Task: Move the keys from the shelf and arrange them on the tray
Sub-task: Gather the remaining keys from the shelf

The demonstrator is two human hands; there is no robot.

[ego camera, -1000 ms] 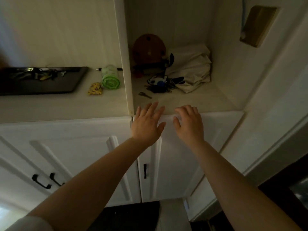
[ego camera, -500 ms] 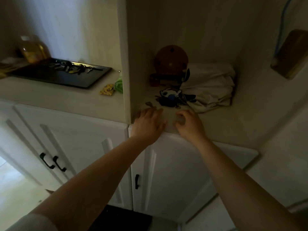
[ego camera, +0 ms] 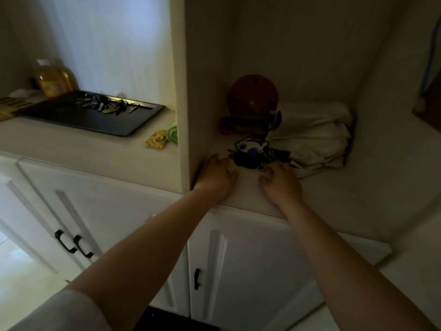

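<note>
A dark bunch of keys (ego camera: pixel 253 155) with a blue and white fob lies on the floor of the shelf niche. My left hand (ego camera: pixel 214 175) rests palm down on the shelf by the left wall, its fingertips just short of the bunch. It covers the spot where a small loose key lay. My right hand (ego camera: pixel 281 181) has its fingers bent, the tips touching the front edge of the bunch, and I see nothing gripped. A black tray (ego camera: pixel 78 118) sits on the counter to the left, with several keys (ego camera: pixel 107 105) along its far side.
Behind the bunch are a folded white cloth (ego camera: pixel 315 132) and a round brown object (ego camera: pixel 253 95) on a dark box. A vertical partition (ego camera: pixel 181 91) separates niche from counter. On the counter lie a yellow pouch (ego camera: pixel 156 139), a green roll (ego camera: pixel 173 133) and a bottle (ego camera: pixel 53 78).
Both hands have moved from the shelf's front edge deeper into the niche, up to the key bunch. The left hand now hides the small loose key. The view has shifted closer.
</note>
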